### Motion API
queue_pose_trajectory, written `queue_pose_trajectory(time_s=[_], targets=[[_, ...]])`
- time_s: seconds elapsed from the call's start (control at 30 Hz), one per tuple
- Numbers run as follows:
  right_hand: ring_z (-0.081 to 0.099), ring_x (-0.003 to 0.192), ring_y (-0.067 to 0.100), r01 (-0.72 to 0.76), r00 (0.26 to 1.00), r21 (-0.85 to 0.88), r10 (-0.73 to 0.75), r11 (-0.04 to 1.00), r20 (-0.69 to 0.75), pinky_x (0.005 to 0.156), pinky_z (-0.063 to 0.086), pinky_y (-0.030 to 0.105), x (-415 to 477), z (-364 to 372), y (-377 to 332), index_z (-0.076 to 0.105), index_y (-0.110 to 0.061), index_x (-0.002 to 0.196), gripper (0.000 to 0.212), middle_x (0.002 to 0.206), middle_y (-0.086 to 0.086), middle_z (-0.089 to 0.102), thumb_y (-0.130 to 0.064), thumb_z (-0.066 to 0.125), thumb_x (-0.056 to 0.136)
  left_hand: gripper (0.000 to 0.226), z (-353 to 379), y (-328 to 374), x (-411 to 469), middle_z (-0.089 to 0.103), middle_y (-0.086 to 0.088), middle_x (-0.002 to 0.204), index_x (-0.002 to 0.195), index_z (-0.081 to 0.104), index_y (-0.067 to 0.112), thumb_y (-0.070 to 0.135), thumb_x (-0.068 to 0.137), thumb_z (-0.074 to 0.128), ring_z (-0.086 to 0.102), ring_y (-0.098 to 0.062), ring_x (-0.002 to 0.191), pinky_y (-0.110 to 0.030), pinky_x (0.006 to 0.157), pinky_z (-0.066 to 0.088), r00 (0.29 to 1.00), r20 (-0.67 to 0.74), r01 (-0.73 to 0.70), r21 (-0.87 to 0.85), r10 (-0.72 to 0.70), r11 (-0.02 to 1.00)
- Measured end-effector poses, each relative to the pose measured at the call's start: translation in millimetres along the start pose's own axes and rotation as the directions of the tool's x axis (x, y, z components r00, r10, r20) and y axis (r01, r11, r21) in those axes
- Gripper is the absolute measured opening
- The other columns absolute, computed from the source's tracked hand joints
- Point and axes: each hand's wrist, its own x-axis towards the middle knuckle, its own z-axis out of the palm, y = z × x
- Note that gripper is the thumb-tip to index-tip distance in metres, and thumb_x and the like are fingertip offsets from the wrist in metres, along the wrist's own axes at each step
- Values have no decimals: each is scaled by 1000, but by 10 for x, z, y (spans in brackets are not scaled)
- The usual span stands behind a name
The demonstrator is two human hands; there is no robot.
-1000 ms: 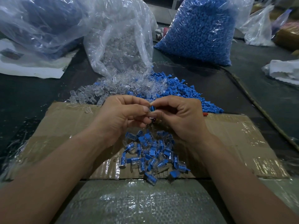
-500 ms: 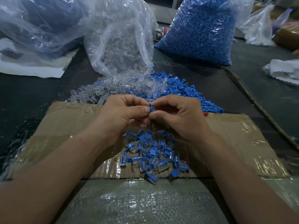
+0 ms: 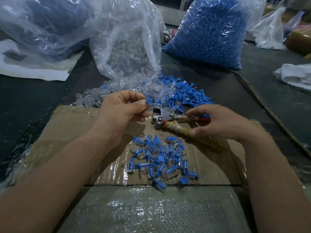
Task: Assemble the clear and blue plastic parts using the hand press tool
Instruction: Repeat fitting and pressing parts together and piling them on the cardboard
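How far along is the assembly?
Done: a pile of joined pieces on the cardboard. In hand: left hand pinches a blue piece; right hand, open, is at the handles of the press tool, not gripping yet. Left: loose clear parts and loose blue parts heaped behind, plus a full blue bag.

Blue cap (image 3: 148, 100) solid blue. Assembled pieces (image 3: 161, 158): clear shells, blue inserts. Loose blue parts (image 3: 190, 96) plain blue, clear parts (image 3: 117, 91) colourless. Hand press tool (image 3: 164, 115): silver head, beige cord-wrapped handle, red handle. Cardboard (image 3: 70, 132) brown. Paper (image 3: 33, 68) white.
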Motion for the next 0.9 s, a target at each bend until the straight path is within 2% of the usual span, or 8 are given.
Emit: queue_pose_trajectory(time_s=[0.2,0.3,0.4,0.5,0.63,0.73,0.8,0.9], targets=[[43,94,-1,-12,999,-89,15,996,37,71,32,13,-13,9,-32,45,-43,114,64,105,-20,42,-38,81,61,9,-4,-5,5,64,-1,56,75,59,7,-2,75,59,61,-9,50,-17,46,50,1000,3,4,6,-4,1000],[44,90,1,-12,1000,-169,11,986,-8,70,36,20,2,43,-81,48,-40,113,59,100,-20,43,-38,79,63,8,-6,-12,9,64,-1,56,76,59,7,0,73,59,62,-10,50,-17,45,50,1000,7,10,5,-10,1000],[45,88,8,-24,996,-338,-5,941,-85,73,39,29,20,133,-157,50,-34,111,51,95,-14,45,-42,72,65,8,-5,-30,17,64,0,56,77,59,8,1,73,60,62,-9,51,-18,44,49,1000,2,23,11,-23,1000],[45,81,10,-14,989,-482,-58,876,-134,63,35,28,39,198,-225,49,-30,100,41,91,-9,47,-45,68,67,8,-8,-40,31,65,-1,57,77,60,8,3,71,61,62,-9,51,-17,45,49,999,-9,31,8,-31,999],[45,73,9,-43,972,-484,-74,874,-221,54,30,25,75,223,-251,51,-28,91,18,84,-9,50,-31,61,76,16,-2,-27,34,65,-1,57,78,59,8,9,62,61,62,-9,50,-17,45,50,999,0,37,3,-37,999],[44,75,11,-65,971,-492,-59,868,-232,52,25,24,111,276,-252,47,-29,91,18,82,-10,46,-27,60,79,10,6,-24,31,66,-1,57,78,59,8,4,69,61,62,-9,51,-17,46,51,999,-3,40,9,-40,999],[44,77,11,-66,971,-460,-50,886,-235,54,27,25,116,277,-239,47,-29,91,18,84,-9,46,-26,60,79,8,1,-26,32,66,-1,57,78,59,7,0,74,58,62,-9,51,-17,46,50,999,-16,35,-1,-35,999],[40,73,9,-49,955,-394,-72,918,-288,54,28,24,99,230,-190,46,-27,88,18,80,-11,42,-22,60,78,9,-13,-17,36,66,-2,58,79,58,6,3,71,59,63,-10,52,-18,47,51,999,-24,29,-33,-29,999]])
